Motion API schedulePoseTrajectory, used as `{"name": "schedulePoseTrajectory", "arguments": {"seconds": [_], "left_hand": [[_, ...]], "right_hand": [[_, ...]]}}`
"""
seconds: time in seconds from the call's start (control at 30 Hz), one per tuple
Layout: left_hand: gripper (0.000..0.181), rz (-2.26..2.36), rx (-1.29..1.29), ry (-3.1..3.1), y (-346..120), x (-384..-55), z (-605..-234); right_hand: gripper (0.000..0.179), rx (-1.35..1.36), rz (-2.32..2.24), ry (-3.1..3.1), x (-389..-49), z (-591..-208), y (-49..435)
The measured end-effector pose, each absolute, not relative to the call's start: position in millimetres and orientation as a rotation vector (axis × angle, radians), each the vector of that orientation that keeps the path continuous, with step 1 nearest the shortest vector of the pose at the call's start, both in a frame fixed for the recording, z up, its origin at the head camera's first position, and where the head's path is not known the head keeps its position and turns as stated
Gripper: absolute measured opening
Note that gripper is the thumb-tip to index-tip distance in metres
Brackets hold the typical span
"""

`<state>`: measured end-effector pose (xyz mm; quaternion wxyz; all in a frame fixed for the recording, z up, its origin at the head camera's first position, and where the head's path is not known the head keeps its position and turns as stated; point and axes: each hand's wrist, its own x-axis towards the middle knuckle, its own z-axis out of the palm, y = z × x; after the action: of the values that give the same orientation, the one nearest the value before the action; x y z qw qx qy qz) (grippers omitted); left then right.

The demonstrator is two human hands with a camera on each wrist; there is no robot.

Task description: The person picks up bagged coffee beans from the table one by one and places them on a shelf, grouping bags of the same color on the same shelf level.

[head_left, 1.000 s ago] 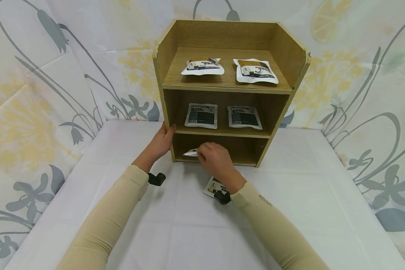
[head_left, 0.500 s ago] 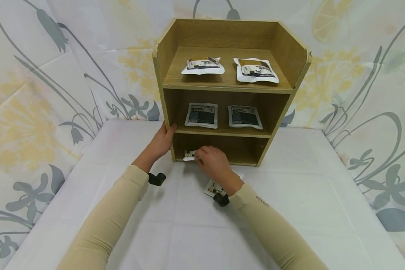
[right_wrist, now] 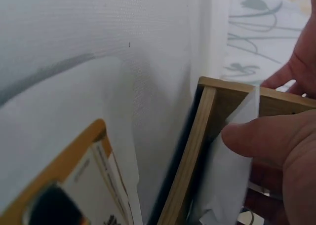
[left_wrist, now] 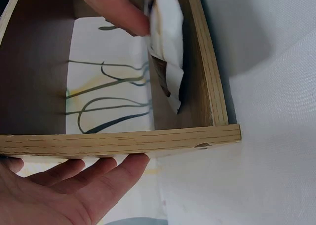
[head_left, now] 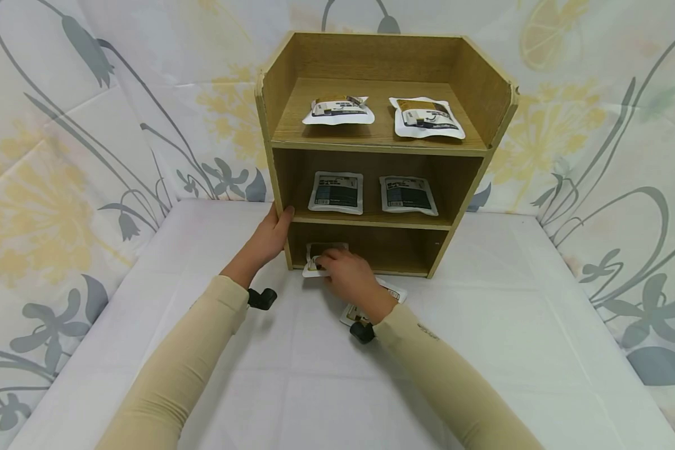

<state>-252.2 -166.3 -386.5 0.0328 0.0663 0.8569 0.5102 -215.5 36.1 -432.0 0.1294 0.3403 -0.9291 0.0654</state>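
Note:
In the lowest compartment of the wooden shelf unit (head_left: pixel 375 149), a white flat pouch (head_left: pixel 313 267) with dark print lies at the left, its near edge jutting over the front lip. My right hand (head_left: pixel 353 276) holds this pouch; in the right wrist view the thumb presses on its white side (right_wrist: pixel 229 170), with fingers on the other side. My left hand (head_left: pixel 267 236) rests against the outer left side of the unit, and the left wrist view has its fingers (left_wrist: pixel 106 178) fairly straight along the panel. Beneath my right wrist, another pouch (head_left: pixel 394 290) lies partly hidden on the table.
Two brown-and-white pouches, left (head_left: pixel 339 111) and right (head_left: pixel 426 119), lie on the top shelf. The middle shelf bears two dark-labelled pouches, left (head_left: pixel 336 193) and right (head_left: pixel 408 195). A white cloth (head_left: pixel 247 387) covers the table; patterned fabric (head_left: pixel 118 125) hangs behind.
My right hand has moved slightly down and left, and the pouch in it has tipped from nearly edge-on to lying flatter, showing more of its face. My left hand has stayed put.

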Motion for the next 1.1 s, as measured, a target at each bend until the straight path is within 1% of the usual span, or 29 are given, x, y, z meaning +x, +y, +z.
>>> {"name": "schedulePoseTrajectory", "arguments": {"seconds": [0.6, 0.97, 1.1], "left_hand": [[0.070, 1.561, 0.200, 2.625, -167.2, -251.1, -386.4], [0.069, 1.557, 0.193, 2.625, -166.6, -249.7, -384.7], [0.069, 1.559, 0.195, 2.632, -166.2, -249.7, -384.7]], "right_hand": [[0.039, 0.906, 0.167, -2.890, -232.8, -439.5, 25.0], [0.032, 0.874, 0.144, -2.901, -242.7, -437.5, 19.6], [0.032, 0.858, 0.103, -2.930, -248.2, -436.6, 18.1]]}}
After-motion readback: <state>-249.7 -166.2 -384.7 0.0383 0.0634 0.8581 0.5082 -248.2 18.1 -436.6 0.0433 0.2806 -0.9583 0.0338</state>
